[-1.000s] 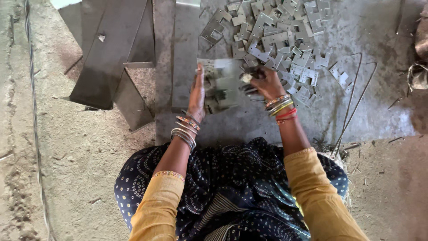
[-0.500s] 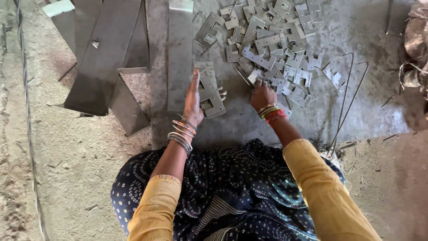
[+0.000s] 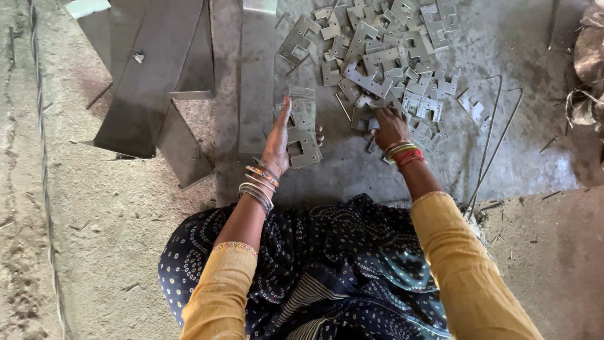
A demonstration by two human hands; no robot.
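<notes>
On the grey floor (image 3: 352, 176), the left hand (image 3: 279, 141) grips stacked metal plates (image 3: 304, 129); right hand (image 3: 390, 126) touches loose plates (image 3: 384, 56).

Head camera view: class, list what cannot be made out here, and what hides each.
- Right hand: its fingertips are buried among the loose metal plates, so any grip is hidden.
- Stack of plates: the left hand covers its near edge; count unclear.
- Bundle: cut off by the right edge.

Two hands: left hand (image 3: 278, 140) at 9 o'clock, right hand (image 3: 389, 126) at 3. One plate stack (image 3: 303, 129). One plate pile (image 3: 384, 60) at 12, too many to count. Two rods (image 3: 494, 141).
</notes>
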